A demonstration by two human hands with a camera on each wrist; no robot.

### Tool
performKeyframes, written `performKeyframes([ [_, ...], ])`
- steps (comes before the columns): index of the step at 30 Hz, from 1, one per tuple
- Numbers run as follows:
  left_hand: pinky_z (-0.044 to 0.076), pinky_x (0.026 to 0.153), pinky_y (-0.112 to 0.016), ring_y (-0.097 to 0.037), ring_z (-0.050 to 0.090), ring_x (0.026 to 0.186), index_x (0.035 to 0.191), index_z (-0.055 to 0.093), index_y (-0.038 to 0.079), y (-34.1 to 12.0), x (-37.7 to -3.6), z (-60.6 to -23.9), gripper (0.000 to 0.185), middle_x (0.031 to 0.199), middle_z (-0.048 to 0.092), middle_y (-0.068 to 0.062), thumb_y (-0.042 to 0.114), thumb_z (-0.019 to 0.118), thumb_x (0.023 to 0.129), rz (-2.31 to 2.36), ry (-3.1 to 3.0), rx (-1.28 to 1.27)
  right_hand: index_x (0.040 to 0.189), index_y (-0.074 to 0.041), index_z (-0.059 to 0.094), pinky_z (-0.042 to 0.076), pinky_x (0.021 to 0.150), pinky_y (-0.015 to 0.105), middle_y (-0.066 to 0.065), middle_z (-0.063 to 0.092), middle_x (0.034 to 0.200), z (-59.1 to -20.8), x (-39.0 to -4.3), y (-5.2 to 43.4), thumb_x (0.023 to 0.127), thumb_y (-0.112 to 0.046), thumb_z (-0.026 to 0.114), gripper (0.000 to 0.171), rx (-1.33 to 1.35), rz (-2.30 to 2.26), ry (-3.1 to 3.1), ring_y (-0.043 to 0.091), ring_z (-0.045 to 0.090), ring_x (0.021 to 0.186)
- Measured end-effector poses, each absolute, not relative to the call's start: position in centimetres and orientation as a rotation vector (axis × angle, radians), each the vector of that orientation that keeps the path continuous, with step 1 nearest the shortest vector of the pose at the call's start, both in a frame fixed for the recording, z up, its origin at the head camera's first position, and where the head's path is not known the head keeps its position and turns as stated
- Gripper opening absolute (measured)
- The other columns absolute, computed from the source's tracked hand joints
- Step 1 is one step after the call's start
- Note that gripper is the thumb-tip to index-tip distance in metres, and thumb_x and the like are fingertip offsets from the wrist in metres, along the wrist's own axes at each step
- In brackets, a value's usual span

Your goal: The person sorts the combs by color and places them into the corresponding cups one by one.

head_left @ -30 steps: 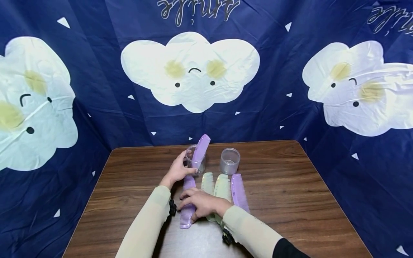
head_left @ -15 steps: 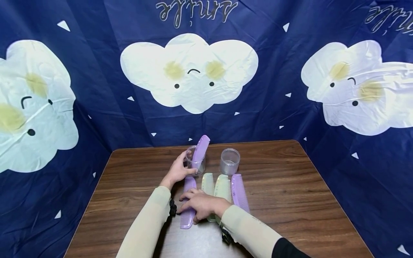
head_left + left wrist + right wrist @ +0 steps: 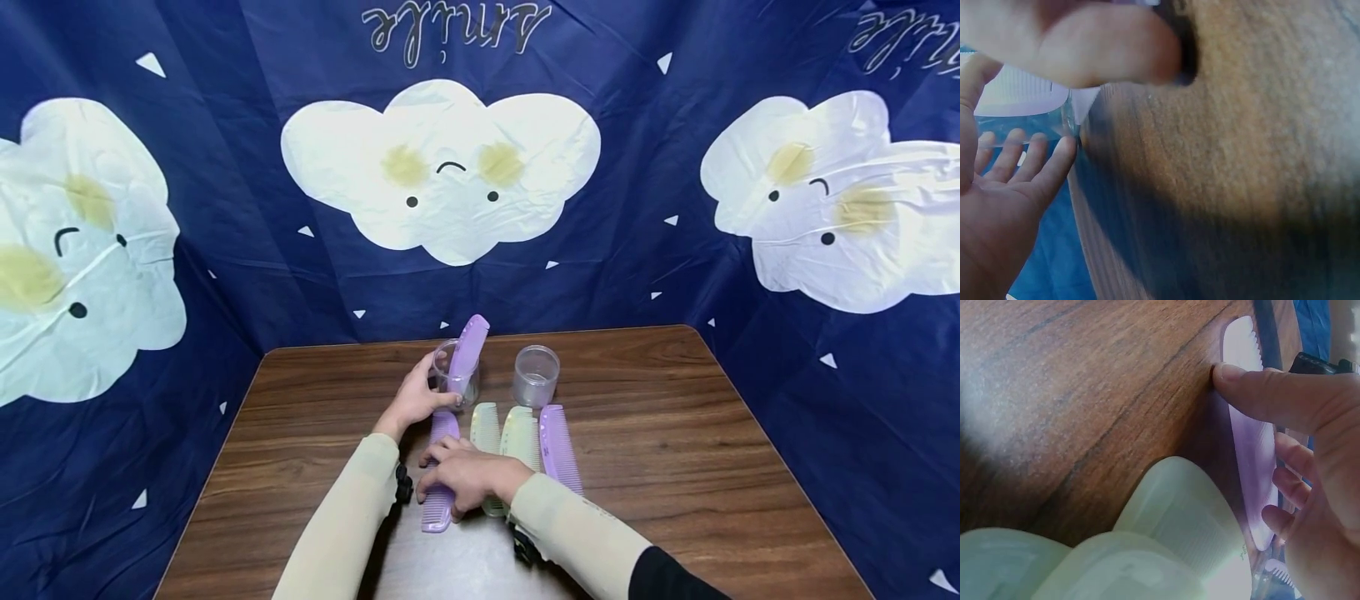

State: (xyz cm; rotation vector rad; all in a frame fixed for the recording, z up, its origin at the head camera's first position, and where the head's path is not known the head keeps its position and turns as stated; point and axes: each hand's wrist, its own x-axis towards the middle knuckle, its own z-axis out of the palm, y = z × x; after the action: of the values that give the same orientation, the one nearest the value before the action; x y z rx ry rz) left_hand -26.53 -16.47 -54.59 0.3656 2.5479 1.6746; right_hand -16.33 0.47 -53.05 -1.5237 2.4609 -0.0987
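My left hand [image 3: 415, 400] holds a clear plastic cup [image 3: 471, 393] at the table's far side, thumb and fingers at its sides. A purple comb [image 3: 469, 342] leans in that cup, its upper end above the rim. My right hand [image 3: 471, 477] pinches another purple comb [image 3: 1249, 450] by its long edges, thumb on one side and fingers on the other. In the head view this comb lies just in front of the cup, its middle hidden by the hand. Two pale green combs [image 3: 520, 435] lie right of it, partly under my right wrist.
A second clear cup [image 3: 536, 379] stands right of the first, with nothing in it. One more purple comb [image 3: 558, 450] lies right of the green ones, beside my right forearm. A dark blue cloth [image 3: 637, 275] with white clouds hangs behind the wooden table [image 3: 315, 392].
Both hands and the combs stay almost in place. The right hand's fingers shift very slightly on the purple comb; the head view drifts a little.
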Motion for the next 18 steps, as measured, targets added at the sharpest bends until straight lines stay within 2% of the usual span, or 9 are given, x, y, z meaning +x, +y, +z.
performKeyframes([
  [6, 0.051, 0.105, -0.057, -0.046, 0.051, 0.135, 0.153, 0.039, 0.000, -16.42, -26.30, -54.40, 0.091, 0.148, 0.050, -0.027, 0.002, 0.089, 0.076, 1.714, 2.536, 0.383, 0.116, -0.045, 0.068, 0.039, 0.102, 0.029, -0.007, 0.050, 0.149, -52.73, -16.32, 0.23, 0.066, -0.042, 0.094, 0.057, -1.570, -0.087, 2.502, 0.014, 0.040, 0.128],
  [11, 0.052, 0.105, -0.054, -0.042, 0.053, 0.135, 0.153, 0.040, 0.003, -16.57, -26.48, -54.73, 0.091, 0.148, 0.052, -0.023, 0.006, 0.089, 0.077, 1.690, 2.547, 0.374, 0.116, -0.041, 0.066, 0.039, 0.098, 0.027, -0.012, 0.056, 0.135, -52.53, -16.23, 0.30, 0.065, -0.046, 0.094, 0.058, -1.617, -0.086, 2.539, 0.014, 0.042, 0.124],
  [15, 0.053, 0.104, -0.053, -0.042, 0.053, 0.134, 0.154, 0.039, 0.002, -16.59, -26.44, -54.71, 0.091, 0.148, 0.051, -0.024, 0.007, 0.089, 0.077, 1.672, 2.559, 0.391, 0.116, -0.045, 0.066, 0.038, 0.094, 0.026, -0.014, 0.056, 0.124, -52.73, -16.19, 0.55, 0.064, -0.048, 0.094, 0.059, -1.638, -0.082, 2.538, 0.013, 0.042, 0.117],
  [18, 0.053, 0.104, -0.054, -0.044, 0.052, 0.135, 0.154, 0.039, 0.001, -16.58, -26.40, -54.73, 0.091, 0.148, 0.050, -0.025, 0.007, 0.089, 0.077, 1.676, 2.555, 0.390, 0.116, -0.049, 0.067, 0.037, 0.093, 0.025, -0.014, 0.055, 0.124, -52.83, -16.11, 0.80, 0.065, -0.048, 0.093, 0.057, -1.647, -0.083, 2.530, 0.013, 0.041, 0.116],
])
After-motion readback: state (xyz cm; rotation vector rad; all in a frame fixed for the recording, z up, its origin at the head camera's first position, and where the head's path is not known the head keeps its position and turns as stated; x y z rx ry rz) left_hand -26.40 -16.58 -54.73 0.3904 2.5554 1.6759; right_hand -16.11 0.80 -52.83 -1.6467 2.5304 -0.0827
